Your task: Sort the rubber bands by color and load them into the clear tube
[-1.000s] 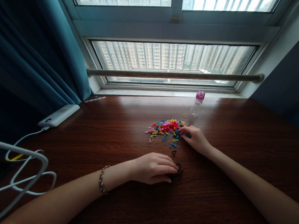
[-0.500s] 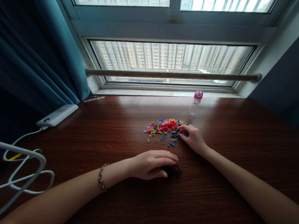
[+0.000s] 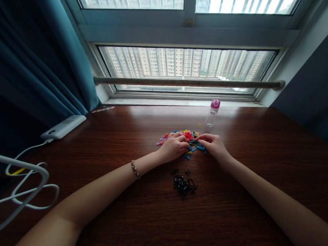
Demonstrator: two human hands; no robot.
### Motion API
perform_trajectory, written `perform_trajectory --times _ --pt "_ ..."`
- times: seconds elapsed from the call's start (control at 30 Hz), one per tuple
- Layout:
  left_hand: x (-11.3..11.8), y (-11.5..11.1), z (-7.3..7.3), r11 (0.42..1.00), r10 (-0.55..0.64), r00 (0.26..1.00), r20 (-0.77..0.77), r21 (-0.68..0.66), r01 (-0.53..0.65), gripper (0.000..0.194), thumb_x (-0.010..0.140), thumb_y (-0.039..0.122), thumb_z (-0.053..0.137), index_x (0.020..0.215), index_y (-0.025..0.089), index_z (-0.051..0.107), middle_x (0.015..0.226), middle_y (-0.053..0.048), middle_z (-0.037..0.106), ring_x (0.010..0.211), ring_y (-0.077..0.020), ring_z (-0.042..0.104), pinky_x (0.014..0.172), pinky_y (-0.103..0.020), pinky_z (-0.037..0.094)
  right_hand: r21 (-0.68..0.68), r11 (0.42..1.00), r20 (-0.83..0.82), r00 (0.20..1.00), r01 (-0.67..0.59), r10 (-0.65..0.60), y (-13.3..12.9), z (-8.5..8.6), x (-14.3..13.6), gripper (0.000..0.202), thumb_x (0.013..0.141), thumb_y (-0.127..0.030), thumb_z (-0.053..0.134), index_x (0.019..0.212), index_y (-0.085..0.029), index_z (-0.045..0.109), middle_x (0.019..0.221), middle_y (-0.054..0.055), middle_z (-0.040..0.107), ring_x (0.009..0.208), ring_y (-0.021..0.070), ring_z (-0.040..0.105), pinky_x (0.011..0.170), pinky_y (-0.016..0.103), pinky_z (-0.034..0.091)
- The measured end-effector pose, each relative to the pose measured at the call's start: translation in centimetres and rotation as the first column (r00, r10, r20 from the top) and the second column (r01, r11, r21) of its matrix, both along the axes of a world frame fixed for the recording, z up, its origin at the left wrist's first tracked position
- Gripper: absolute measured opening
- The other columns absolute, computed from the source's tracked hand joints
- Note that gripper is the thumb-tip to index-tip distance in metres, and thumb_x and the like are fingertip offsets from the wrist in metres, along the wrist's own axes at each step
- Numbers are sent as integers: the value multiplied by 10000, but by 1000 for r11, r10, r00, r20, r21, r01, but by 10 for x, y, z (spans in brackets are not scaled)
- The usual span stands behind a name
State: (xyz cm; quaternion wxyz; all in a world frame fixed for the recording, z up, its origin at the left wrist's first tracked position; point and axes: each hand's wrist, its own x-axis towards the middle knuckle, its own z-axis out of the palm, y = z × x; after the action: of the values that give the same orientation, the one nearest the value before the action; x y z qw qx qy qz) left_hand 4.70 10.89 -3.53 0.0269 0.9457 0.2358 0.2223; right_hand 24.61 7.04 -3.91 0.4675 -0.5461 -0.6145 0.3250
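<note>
A pile of small colourful bands (image 3: pixel 187 136) lies mid-table, partly hidden by both hands. My left hand (image 3: pixel 174 147) rests on the pile's left part, fingers curled down into it; whatever they pinch is hidden. At the right edge of the pile, my right hand (image 3: pixel 212 144) has its thumb and forefinger together among blue bands, and what lies between them is too small to name. Nearer to me sits a separate heap of black bands (image 3: pixel 183 185), touched by neither hand. One yellow band (image 3: pixel 199 125) lies alone behind the pile.
A clear bottle with a pink cap (image 3: pixel 215 104) stands behind the pile. At the left are a white power bank (image 3: pixel 64 127) and looped white cable (image 3: pixel 42 168). A blue curtain (image 3: pixel 44 50) hangs there. A metal rail (image 3: pixel 182 83) crosses the window.
My left hand has moved from the black heap forward onto the colourful pile, uncovering the black bands. My right hand has shifted slightly at the pile's right edge.
</note>
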Motion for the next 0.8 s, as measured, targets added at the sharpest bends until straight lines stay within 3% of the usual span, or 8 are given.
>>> perform_trajectory --times 0.33,0.57,0.8 --pt "-1 1 -4 997 69 997 37 -27 -68 136 819 252 488 785 213 614 921 -36 592 923 -199 442 802 -348 313 -62 998 -46 999 -20 17 2 1 -1 237 678 -291 550 789 -115 663 673 40 630 557 121 509 502 225 385" --pt "-9 10 -7 956 142 934 327 -291 -43 107 776 255 559 801 191 640 823 -35 639 801 -162 542 747 -285 409 -135 991 -142 990 -26 6 -2 11 -4 225 645 -298 579 757 -121 662 689 36 631 560 111 497 516 224 370" --pt "-10 11 -8 923 228 895 382 -376 -75 121 753 252 581 797 195 678 773 -44 649 736 -162 585 695 -266 449 -182 980 -209 977 -83 44 -7 18 -6 207 642 -283 588 747 -117 655 589 -2 559 493 78 416 467 212 295"
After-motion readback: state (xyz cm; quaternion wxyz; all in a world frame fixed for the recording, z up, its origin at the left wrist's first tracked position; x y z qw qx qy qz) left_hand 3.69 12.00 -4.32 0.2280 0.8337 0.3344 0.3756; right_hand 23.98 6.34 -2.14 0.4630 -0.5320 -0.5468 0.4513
